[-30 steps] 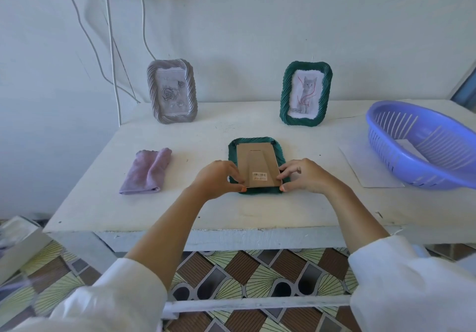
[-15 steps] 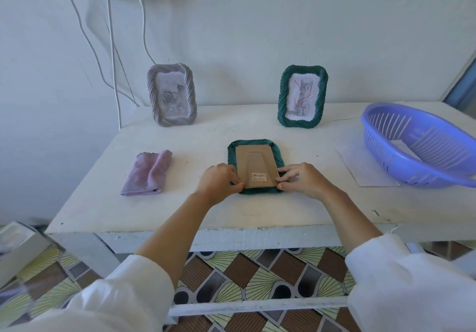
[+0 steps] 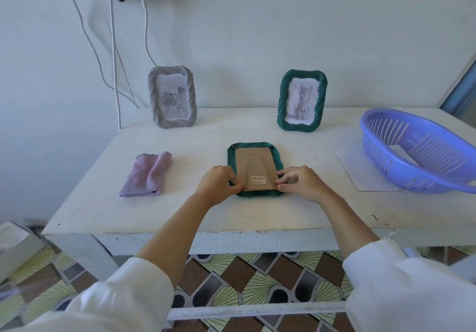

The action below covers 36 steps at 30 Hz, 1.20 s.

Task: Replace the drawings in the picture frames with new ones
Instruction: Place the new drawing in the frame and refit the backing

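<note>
Face-down frame: a green frame point(image 3: 254, 169) lies flat on the white table point(image 3: 206, 210), back upward, just in front of me at the table's middle.
Backing board: the brown backing board point(image 3: 255, 168) sits inside the green rim, with a barcode sticker point(image 3: 258, 179) near its close edge.
My left hand: my left hand point(image 3: 217, 185) is at the frame's near left corner, fingers curled, thumb tip pinching the board's lower left corner.
My right hand: my right hand point(image 3: 300, 183) mirrors it at the near right corner, fingers bent, fingertips pinching the board's lower right edge.
Grip state: both hands are nearly closed on the board's corners; how far each fingertip reaches under the edge I cannot tell.
Arms: both forearms reach forward over the table's front edge and angle inward toward the frame, white sleeves pushed back near the elbows.
Standing frames: a grey frame point(image 3: 172, 97) with a rose drawing stands upright at the back left; a green standing frame point(image 3: 302, 100) with a cat drawing stands at the back right.
Cloth: a folded purple cloth point(image 3: 146, 174) lies left of my left hand, apart from it.
Basket: a blue basket point(image 3: 417, 151) rests tilted at the right, partly over a white paper sheet point(image 3: 360, 172).
</note>
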### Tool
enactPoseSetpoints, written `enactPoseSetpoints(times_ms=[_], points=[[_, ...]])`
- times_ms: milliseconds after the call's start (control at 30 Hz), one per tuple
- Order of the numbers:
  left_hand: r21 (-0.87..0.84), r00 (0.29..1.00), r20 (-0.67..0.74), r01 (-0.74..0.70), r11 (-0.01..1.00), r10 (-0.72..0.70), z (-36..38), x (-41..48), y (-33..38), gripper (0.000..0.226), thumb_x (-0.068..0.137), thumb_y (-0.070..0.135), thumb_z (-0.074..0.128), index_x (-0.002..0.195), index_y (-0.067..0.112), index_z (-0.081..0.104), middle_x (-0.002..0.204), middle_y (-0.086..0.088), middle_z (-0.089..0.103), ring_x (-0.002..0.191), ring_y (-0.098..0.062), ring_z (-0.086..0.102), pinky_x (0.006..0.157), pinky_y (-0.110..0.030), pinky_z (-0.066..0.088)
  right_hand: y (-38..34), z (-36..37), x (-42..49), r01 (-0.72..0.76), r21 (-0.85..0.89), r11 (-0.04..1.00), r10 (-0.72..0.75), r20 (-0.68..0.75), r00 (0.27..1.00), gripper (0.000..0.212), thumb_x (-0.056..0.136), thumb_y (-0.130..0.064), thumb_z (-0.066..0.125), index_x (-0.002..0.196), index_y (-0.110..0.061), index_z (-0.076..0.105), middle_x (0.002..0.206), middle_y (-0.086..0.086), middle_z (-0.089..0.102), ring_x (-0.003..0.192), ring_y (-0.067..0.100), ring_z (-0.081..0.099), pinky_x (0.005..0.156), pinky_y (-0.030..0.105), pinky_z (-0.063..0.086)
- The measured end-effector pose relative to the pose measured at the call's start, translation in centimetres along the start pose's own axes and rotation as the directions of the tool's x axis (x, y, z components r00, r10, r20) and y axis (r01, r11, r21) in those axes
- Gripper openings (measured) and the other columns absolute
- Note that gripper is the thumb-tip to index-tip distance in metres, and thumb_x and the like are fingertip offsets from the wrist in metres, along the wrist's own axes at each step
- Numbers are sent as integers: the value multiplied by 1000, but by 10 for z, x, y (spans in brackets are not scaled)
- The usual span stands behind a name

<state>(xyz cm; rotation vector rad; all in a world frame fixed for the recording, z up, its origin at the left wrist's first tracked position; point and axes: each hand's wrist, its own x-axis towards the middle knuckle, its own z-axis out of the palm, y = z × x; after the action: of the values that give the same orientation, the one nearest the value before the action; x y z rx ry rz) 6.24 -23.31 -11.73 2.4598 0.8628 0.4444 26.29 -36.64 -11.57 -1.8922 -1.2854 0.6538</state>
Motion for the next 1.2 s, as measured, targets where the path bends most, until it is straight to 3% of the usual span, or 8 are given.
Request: enactPoseSetpoints(times_ms=[167,267,400,533,733,933,1100,1200], points=[[-158,997,-53,44,986,-53,-2,7,0,15,83,24,67,85,12,74,88,1,63,78,-15,54,68,-22,40,0,-6,8,-29,71,997,38,-138,990,21,81,-12,67,103,-14,69,110,1,61,92,15,56,80,23,40],[-185,971,-164,140,973,-171,-1,14,0,23,85,25,65,104,15,70,102,2,58,82,-13,52,71,-20,37,2,-9,16,-88,43,995,96,-227,969,26,84,-16,63,110,-18,66,109,3,64,99,15,53,83,24,39],[-258,942,-93,291,921,-323,1,25,-6,37,86,20,64,122,11,61,120,-10,62,99,-23,61,86,-29,48,2,-6,26,-126,12,992,126,-202,971,31,86,-16,61,117,-15,63,122,2,61,109,13,50,89,23,35],[-281,949,-49,286,916,-311,2,28,-9,29,83,8,62,112,7,66,105,-5,68,90,-23,63,82,-26,50,6,-1,31,-159,-27,987,149,-229,962,29,82,-19,63,111,-19,66,119,-2,64,110,11,51,94,28,38],[-353,943,-5,311,883,-334,0,33,-13,40,80,3,63,119,8,64,109,-8,69,82,-14,62,75,-18,44,8,3,36,-146,42,988,151,-273,950,30,79,-9,65,108,-12,68,112,4,68,91,9,54,83,22,39],[-545,935,32,312,778,-353,-1,41,-2,43,79,-4,65,121,1,61,107,-12,68,80,-21,64,80,-28,53,-8,-10,29,-76,148,986,131,-409,903,30,80,-2,60,108,-6,68,107,11,69,70,6,57,70,17,45],[-567,961,73,259,782,-265,-5,56,24,40,86,9,62,126,3,57,113,-8,65,95,-22,62,89,-33,52,-55,-49,23,0,-85,996,-49,-572,819,25,77,-1,61,100,2,69,101,18,71,76,16,61,70,13,44],[-533,972,-7,195,823,-234,-13,64,44,39,89,23,60,124,7,59,117,-6,64,98,-22,62,93,-37,51,-95,-66,21,-2,-376,927,-222,-552,804,20,76,0,56,86,15,63,88,32,64,83,43,60,72,38,50]])
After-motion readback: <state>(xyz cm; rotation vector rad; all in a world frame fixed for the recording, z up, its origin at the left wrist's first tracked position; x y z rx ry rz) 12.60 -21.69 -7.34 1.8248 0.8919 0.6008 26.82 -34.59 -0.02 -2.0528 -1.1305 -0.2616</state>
